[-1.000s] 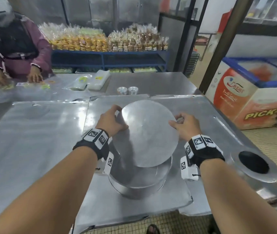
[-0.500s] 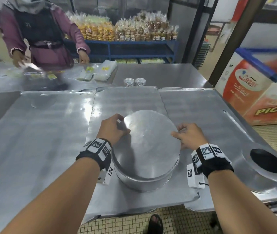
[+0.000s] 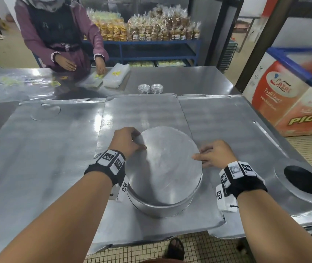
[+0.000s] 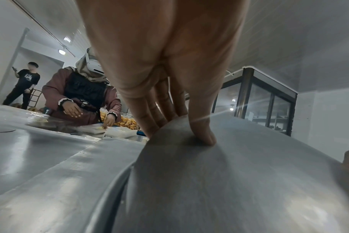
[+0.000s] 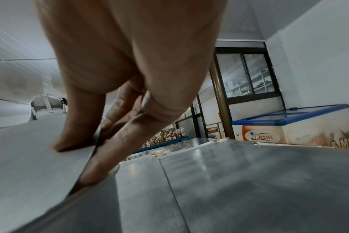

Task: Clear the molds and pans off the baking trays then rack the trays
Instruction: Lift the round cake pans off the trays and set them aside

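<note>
1. Round pan [image 3: 162, 204] sits on the middle baking tray [image 3: 143, 111], near its front edge, with a flat metal disc [image 3: 167, 164] lying on top of it.
2. Left hand [image 3: 126, 142] pinches the disc's left rim, thumb on top, fingers curled under the edge.
3. Right hand [image 3: 215, 153] pinches the right rim the same way.
4. More trays lie either side on the steel surface [image 3: 179, 78], and two small foil molds [image 3: 150, 88] sit just past the middle one.

My right hand [image 5: 118, 75] pinched the thin round disc [image 5: 30, 165] at its edge, thumb on top, fingers [image 5: 102, 164] beneath. Baking tray [image 5: 249, 181] lay at 4 o'clock; chest freezer [image 5: 293, 132] at 3 o'clock.
</note>
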Demonstrator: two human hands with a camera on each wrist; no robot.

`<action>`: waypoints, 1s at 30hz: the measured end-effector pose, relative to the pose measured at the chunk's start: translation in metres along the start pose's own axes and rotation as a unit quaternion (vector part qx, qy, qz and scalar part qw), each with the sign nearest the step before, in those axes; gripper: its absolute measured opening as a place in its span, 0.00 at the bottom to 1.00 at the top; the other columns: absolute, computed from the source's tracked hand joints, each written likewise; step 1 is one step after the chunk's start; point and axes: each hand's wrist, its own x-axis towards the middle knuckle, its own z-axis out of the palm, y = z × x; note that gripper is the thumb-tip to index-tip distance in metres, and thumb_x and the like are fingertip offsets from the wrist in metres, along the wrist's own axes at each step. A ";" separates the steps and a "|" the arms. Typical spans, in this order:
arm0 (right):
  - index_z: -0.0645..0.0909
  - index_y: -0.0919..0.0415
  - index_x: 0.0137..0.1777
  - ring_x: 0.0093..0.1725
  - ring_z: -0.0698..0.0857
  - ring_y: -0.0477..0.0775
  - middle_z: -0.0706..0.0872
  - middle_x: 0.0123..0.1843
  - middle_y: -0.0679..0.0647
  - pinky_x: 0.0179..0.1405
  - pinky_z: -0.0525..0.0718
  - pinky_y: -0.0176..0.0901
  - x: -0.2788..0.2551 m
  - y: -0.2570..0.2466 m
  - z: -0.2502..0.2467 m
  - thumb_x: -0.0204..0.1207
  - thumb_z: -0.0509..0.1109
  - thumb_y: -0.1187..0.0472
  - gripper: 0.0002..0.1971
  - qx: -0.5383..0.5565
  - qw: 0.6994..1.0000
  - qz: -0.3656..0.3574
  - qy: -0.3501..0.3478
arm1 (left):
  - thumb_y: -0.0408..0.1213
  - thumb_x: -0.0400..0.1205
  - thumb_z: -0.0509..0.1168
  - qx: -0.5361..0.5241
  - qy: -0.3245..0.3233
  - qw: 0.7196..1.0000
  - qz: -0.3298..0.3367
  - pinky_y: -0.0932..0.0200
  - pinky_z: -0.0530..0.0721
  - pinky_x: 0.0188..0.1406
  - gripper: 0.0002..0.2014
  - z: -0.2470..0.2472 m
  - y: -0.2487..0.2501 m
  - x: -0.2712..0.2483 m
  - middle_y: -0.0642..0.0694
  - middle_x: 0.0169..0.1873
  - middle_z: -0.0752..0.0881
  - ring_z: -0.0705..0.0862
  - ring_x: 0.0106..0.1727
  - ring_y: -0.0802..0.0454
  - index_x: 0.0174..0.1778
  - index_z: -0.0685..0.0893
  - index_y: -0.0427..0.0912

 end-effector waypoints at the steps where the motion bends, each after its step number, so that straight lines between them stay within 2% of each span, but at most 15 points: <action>1: 0.86 0.76 0.42 0.38 0.93 0.65 0.90 0.42 0.73 0.38 0.91 0.53 0.001 -0.002 -0.001 0.58 0.88 0.70 0.16 -0.009 1.000 0.002 0.004 | 0.40 0.66 0.84 0.002 -0.002 1.000 0.000 0.61 0.81 0.48 0.23 0.000 0.000 0.000 0.47 0.50 0.88 0.86 0.50 0.50 0.57 0.88 0.45; 4: 0.87 0.76 0.38 0.35 0.93 0.63 0.90 0.38 0.69 0.39 0.92 0.53 0.003 -0.009 -0.003 0.55 0.89 0.70 0.16 -0.059 0.998 0.002 0.000 | 0.42 0.66 0.85 0.011 -0.011 1.000 0.001 0.61 0.81 0.47 0.24 -0.001 0.000 0.002 0.47 0.50 0.87 0.86 0.49 0.51 0.57 0.88 0.45; 6: 0.87 0.73 0.37 0.32 0.92 0.61 0.90 0.36 0.67 0.36 0.92 0.49 0.002 -0.015 -0.001 0.54 0.90 0.70 0.16 -0.120 0.993 -0.005 -0.001 | 0.43 0.65 0.85 0.022 -0.024 0.999 -0.001 0.61 0.80 0.46 0.25 -0.002 0.000 0.002 0.47 0.51 0.87 0.85 0.49 0.50 0.56 0.87 0.45; 8: 0.88 0.64 0.41 0.30 0.91 0.57 0.89 0.35 0.64 0.31 0.91 0.45 -0.001 -0.018 0.005 0.52 0.89 0.70 0.18 -0.180 0.983 -0.041 0.007 | 0.44 0.63 0.86 0.038 -0.040 0.998 -0.008 0.62 0.80 0.41 0.23 -0.001 -0.004 0.000 0.47 0.49 0.86 0.85 0.47 0.50 0.51 0.86 0.47; 10: 0.88 0.51 0.45 0.30 0.90 0.54 0.89 0.33 0.59 0.33 0.91 0.45 -0.003 -0.017 0.008 0.52 0.89 0.68 0.23 -0.216 0.973 -0.084 0.006 | 0.45 0.62 0.86 0.044 -0.050 0.998 -0.008 0.63 0.78 0.33 0.21 -0.002 -0.008 -0.003 0.47 0.46 0.86 0.85 0.43 0.52 0.46 0.86 0.48; 11: 0.87 0.48 0.46 0.30 0.90 0.53 0.88 0.32 0.57 0.34 0.92 0.45 -0.005 -0.016 0.008 0.52 0.88 0.67 0.23 -0.219 0.971 -0.095 0.003 | 0.45 0.62 0.86 0.042 -0.051 0.998 -0.004 0.64 0.77 0.32 0.21 -0.002 -0.010 -0.004 0.47 0.45 0.86 0.85 0.42 0.53 0.45 0.85 0.48; 14: 0.91 0.53 0.47 0.33 0.90 0.53 0.88 0.33 0.55 0.37 0.92 0.45 -0.003 -0.016 0.007 0.63 0.85 0.63 0.13 -0.169 0.982 -0.087 0.003 | 0.45 0.64 0.86 0.042 -0.063 0.997 0.014 0.63 0.79 0.35 0.21 -0.004 -0.009 -0.003 0.48 0.45 0.87 0.85 0.43 0.50 0.48 0.86 0.47; 16: 0.92 0.55 0.50 0.40 0.91 0.51 0.91 0.35 0.52 0.49 0.90 0.43 0.001 -0.015 0.010 0.71 0.81 0.60 0.09 -0.144 0.985 -0.094 0.021 | 0.47 0.67 0.84 0.040 -0.056 0.997 0.024 0.60 0.82 0.44 0.20 -0.003 -0.005 -0.003 0.49 0.46 0.88 0.85 0.47 0.50 0.52 0.88 0.46; 17: 0.91 0.55 0.53 0.43 0.91 0.51 0.91 0.37 0.53 0.53 0.87 0.38 0.002 -0.016 0.013 0.72 0.79 0.60 0.10 -0.149 0.983 -0.102 0.033 | 0.46 0.69 0.83 0.032 -0.045 0.998 0.028 0.58 0.84 0.49 0.19 -0.002 -0.004 -0.003 0.48 0.47 0.88 0.86 0.49 0.50 0.52 0.88 0.45; 18: 0.91 0.55 0.56 0.44 0.90 0.51 0.91 0.37 0.55 0.52 0.84 0.32 0.003 -0.015 0.016 0.72 0.79 0.61 0.12 -0.158 0.980 -0.108 0.045 | 0.44 0.71 0.82 0.022 -0.035 0.999 0.032 0.56 0.85 0.52 0.17 0.000 -0.002 -0.003 0.47 0.48 0.89 0.86 0.51 0.48 0.53 0.90 0.44; 20: 0.91 0.55 0.57 0.39 0.87 0.45 0.90 0.34 0.51 0.40 0.76 0.15 0.005 -0.014 0.021 0.70 0.80 0.63 0.14 -0.169 0.979 -0.102 0.051 | 0.37 0.73 0.79 0.018 -0.030 0.999 0.031 0.56 0.86 0.54 0.13 0.002 0.000 -0.003 0.45 0.49 0.91 0.88 0.53 0.45 0.54 0.91 0.44; 22: 0.91 0.57 0.56 0.34 0.84 0.37 0.88 0.33 0.46 0.33 0.72 0.10 0.006 -0.013 0.023 0.68 0.82 0.64 0.15 -0.182 0.979 -0.085 0.045 | 0.33 0.73 0.77 0.038 -0.041 0.998 0.025 0.59 0.85 0.55 0.15 0.004 0.003 -0.004 0.43 0.52 0.91 0.88 0.56 0.45 0.57 0.92 0.43; 24: 0.92 0.59 0.54 0.34 0.85 0.40 0.88 0.35 0.48 0.34 0.74 0.11 0.007 -0.014 0.024 0.64 0.84 0.64 0.16 -0.199 0.976 -0.073 0.050 | 0.31 0.73 0.76 0.058 -0.052 0.997 0.023 0.58 0.85 0.61 0.20 0.006 0.007 -0.004 0.42 0.56 0.91 0.87 0.61 0.45 0.62 0.91 0.43; 27: 0.92 0.59 0.50 0.34 0.87 0.41 0.89 0.35 0.50 0.47 0.84 0.26 0.009 -0.013 0.028 0.60 0.86 0.67 0.17 -0.201 0.974 -0.078 0.073 | 0.22 0.74 0.68 0.098 -0.062 0.993 0.032 0.52 0.84 0.67 0.22 0.009 0.011 -0.003 0.38 0.58 0.90 0.86 0.64 0.41 0.64 0.90 0.40; 30: 0.92 0.59 0.48 0.33 0.86 0.43 0.88 0.34 0.48 0.50 0.87 0.35 0.009 -0.011 0.033 0.57 0.86 0.71 0.18 -0.217 0.967 -0.106 0.077 | 0.18 0.76 0.61 0.133 -0.057 0.989 0.035 0.50 0.83 0.67 0.26 0.012 0.007 0.002 0.38 0.60 0.88 0.85 0.65 0.40 0.67 0.87 0.41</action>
